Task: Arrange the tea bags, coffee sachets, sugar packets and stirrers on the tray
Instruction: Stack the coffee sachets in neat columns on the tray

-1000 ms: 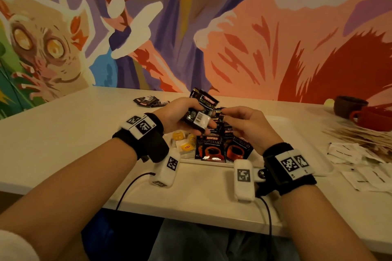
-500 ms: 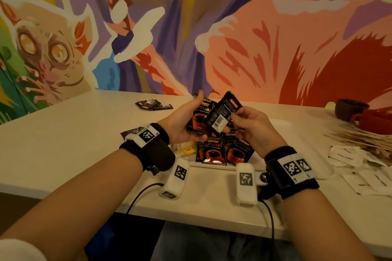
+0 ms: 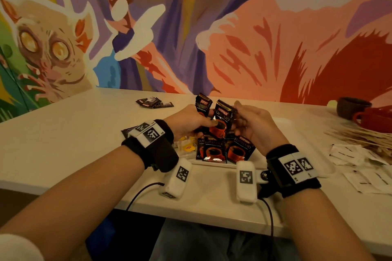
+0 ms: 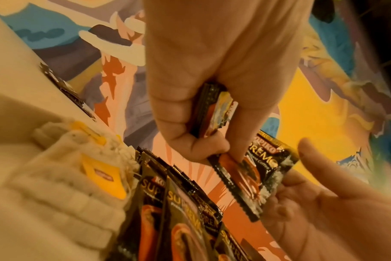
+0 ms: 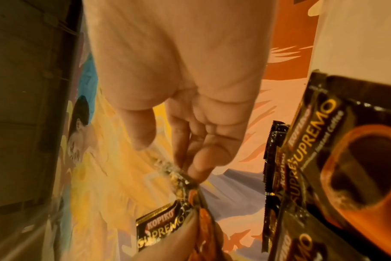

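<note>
My left hand (image 3: 199, 123) grips a small bundle of black coffee sachets (image 3: 203, 104) upright above the white tray (image 3: 284, 127). Its thumb presses on the front sachet (image 3: 222, 116), printed side toward me. My right hand (image 3: 244, 121) pinches that front sachet's right edge, seen in the right wrist view as curled fingers (image 5: 201, 159) on the sachet (image 5: 161, 229). In the left wrist view the bundle (image 4: 212, 113) sits in my left fist. More coffee sachets (image 3: 222, 150) lie on the tray's near side, with tea bags (image 3: 187, 146) left of them.
A loose pile of coffee sachets (image 3: 154, 103) lies on the table behind my left hand. Wooden stirrers (image 3: 356, 135) and white sugar packets (image 3: 347, 154) lie right of the tray. A brown cup (image 3: 352, 107) and a red cup (image 3: 375, 119) stand far right.
The front sachet has been turned from its barcode side to its printed side. It now stands against the bundle under my left thumb, and both hands sit slightly closer together.
</note>
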`<control>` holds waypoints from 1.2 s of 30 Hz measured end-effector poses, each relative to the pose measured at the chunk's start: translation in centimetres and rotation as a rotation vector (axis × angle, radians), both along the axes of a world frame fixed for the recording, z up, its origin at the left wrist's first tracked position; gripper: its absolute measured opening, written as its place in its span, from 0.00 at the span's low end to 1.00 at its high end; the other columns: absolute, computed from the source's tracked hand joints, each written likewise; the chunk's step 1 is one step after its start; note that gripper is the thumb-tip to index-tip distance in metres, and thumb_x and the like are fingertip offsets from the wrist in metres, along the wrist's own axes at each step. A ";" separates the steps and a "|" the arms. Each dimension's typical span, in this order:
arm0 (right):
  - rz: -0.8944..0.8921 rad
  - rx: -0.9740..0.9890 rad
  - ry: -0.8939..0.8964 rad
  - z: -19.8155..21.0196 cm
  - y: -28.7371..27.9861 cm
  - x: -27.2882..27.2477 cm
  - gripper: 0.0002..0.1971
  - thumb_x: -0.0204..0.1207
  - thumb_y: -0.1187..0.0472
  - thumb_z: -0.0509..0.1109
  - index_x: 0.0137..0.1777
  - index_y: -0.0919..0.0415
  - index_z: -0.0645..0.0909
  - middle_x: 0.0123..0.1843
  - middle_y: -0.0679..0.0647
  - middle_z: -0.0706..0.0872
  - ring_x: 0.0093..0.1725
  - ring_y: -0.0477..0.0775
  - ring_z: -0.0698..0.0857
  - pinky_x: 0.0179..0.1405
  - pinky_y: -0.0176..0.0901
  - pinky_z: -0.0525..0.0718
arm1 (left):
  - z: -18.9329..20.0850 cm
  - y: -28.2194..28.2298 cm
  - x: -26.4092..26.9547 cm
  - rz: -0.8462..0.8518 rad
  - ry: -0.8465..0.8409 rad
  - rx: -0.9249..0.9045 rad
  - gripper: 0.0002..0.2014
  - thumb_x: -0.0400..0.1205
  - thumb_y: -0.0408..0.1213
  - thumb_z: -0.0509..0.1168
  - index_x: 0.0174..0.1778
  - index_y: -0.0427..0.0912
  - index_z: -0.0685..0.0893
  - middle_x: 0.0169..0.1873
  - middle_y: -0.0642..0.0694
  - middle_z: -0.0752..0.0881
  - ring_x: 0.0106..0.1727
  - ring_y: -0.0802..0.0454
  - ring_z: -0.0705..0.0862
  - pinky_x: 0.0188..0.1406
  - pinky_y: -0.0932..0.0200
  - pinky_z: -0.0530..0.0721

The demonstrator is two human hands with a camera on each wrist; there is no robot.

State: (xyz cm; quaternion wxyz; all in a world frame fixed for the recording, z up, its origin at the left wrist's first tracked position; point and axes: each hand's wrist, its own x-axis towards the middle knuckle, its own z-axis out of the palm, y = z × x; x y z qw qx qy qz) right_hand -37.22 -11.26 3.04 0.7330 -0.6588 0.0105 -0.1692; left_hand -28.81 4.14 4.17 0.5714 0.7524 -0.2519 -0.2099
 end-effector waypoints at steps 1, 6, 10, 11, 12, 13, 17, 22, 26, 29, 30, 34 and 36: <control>0.007 -0.009 -0.003 0.0 0.0 0.0 0.16 0.73 0.49 0.68 0.45 0.63 0.83 0.29 0.50 0.84 0.28 0.47 0.81 0.24 0.35 0.78 | 0.0 0.0 0.1 0.014 -0.012 0.004 0.05 0.79 0.30 0.69 0.44 0.45 0.84 0.38 0.47 0.85 0.42 0.53 0.82 0.20 0.69 0.76; -0.130 -0.163 0.002 -0.1 -0.1 0.1 0.04 0.74 0.70 0.70 0.41 0.62 0.83 0.35 0.56 0.85 0.31 0.49 0.81 0.25 0.33 0.77 | -0.3 -0.1 0.5 0.018 -0.028 0.042 0.10 0.82 0.40 0.66 0.56 0.39 0.83 0.44 0.44 0.84 0.39 0.57 0.81 0.23 0.71 0.79; -0.160 -0.168 0.042 0.1 -0.9 -0.2 0.06 0.73 0.73 0.69 0.40 0.63 0.82 0.32 0.55 0.83 0.27 0.48 0.77 0.25 0.36 0.73 | -0.1 -0.4 1.3 0.085 -0.071 0.136 0.12 0.84 0.47 0.62 0.43 0.41 0.76 0.32 0.45 0.74 0.30 0.55 0.73 0.26 0.65 0.76; -0.127 -0.184 0.068 0.2 -0.8 -0.3 0.06 0.73 0.72 0.69 0.40 0.62 0.83 0.31 0.53 0.83 0.27 0.48 0.79 0.25 0.36 0.74 | 0.0 -0.4 1.6 0.069 -0.127 0.257 0.12 0.83 0.46 0.64 0.41 0.41 0.75 0.29 0.46 0.73 0.27 0.55 0.72 0.27 0.63 0.74; -0.092 -0.205 0.093 0.2 -0.7 -0.3 0.06 0.72 0.72 0.70 0.39 0.60 0.83 0.31 0.52 0.85 0.28 0.47 0.81 0.26 0.35 0.76 | 0.1 -0.4 1.7 0.023 -0.184 0.413 0.11 0.82 0.45 0.66 0.43 0.40 0.76 0.27 0.46 0.73 0.26 0.54 0.71 0.27 0.62 0.72; -0.062 -0.230 0.115 0.1 -0.5 -0.4 0.07 0.72 0.71 0.71 0.39 0.59 0.83 0.32 0.51 0.86 0.30 0.47 0.82 0.28 0.35 0.78 | 0.2 -0.4 1.7 -0.038 -0.229 0.571 0.11 0.80 0.43 0.68 0.47 0.38 0.77 0.28 0.46 0.76 0.27 0.52 0.72 0.27 0.62 0.72; -0.007 -0.314 0.169 -0.2 -0.3 -0.2 0.08 0.71 0.71 0.72 0.37 0.57 0.83 0.34 0.54 0.85 0.33 0.50 0.81 0.28 0.35 0.77 | 0.5 -0.6 1.7 -0.120 -0.340 0.853 0.22 0.75 0.41 0.74 0.58 0.39 0.73 0.40 0.47 0.82 0.36 0.54 0.80 0.31 0.66 0.78; 0.054 -0.400 0.197 -0.6 0.0 0.0 0.09 0.72 0.72 0.72 0.37 0.57 0.84 0.27 0.48 0.85 0.25 0.42 0.80 0.23 0.31 0.75 | 0.5 -0.7 2.2 -0.043 -0.407 0.860 0.30 0.73 0.42 0.76 0.66 0.35 0.71 0.37 0.49 0.79 0.38 0.54 0.79 0.29 0.65 0.77; 0.075 -0.495 0.213 -0.9 0.4 0.2 0.08 0.72 0.70 0.73 0.43 0.55 0.84 0.29 0.52 0.82 0.20 0.40 0.76 0.21 0.30 0.73 | 0.4 -0.2 2.8 0.005 -0.366 0.811 0.30 0.75 0.45 0.74 0.67 0.36 0.69 0.47 0.44 0.80 0.46 0.51 0.80 0.42 0.59 0.82; 0.074 -0.443 0.169 -0.9 0.6 0.1 0.13 0.70 0.70 0.75 0.48 0.52 0.82 0.37 0.50 0.83 0.24 0.36 0.81 0.24 0.27 0.77 | 0.3 0.4 3.4 0.061 -0.318 0.701 0.26 0.78 0.55 0.67 0.59 0.36 0.75 0.41 0.42 0.79 0.41 0.49 0.78 0.37 0.59 0.79; 0.051 -0.419 0.140 -0.9 0.6 0.0 0.13 0.70 0.69 0.75 0.50 0.52 0.82 0.42 0.50 0.84 0.31 0.37 0.84 0.31 0.29 0.80 | 0.5 0.6 3.4 0.095 -0.318 0.640 0.26 0.79 0.59 0.63 0.56 0.36 0.77 0.39 0.42 0.78 0.40 0.48 0.77 0.35 0.59 0.77; -0.152 -0.427 0.043 -0.7 0.1 0.3 0.12 0.73 0.63 0.73 0.57 0.55 0.83 0.50 0.50 0.83 0.34 0.41 0.77 0.33 0.32 0.76 | 1.6 0.8 2.1 0.236 -0.144 0.114 0.23 0.84 0.60 0.52 0.50 0.42 0.77 0.37 0.46 0.81 0.31 0.50 0.80 0.26 0.64 0.75; -0.185 -0.339 0.028 -0.5 0.1 0.2 0.08 0.76 0.64 0.70 0.55 0.59 0.84 0.43 0.49 0.83 0.27 0.43 0.74 0.24 0.31 0.72 | 1.9 1.2 0.9 0.112 0.024 -0.070 0.22 0.86 0.55 0.50 0.51 0.41 0.81 0.36 0.46 0.84 0.28 0.51 0.83 0.21 0.67 0.75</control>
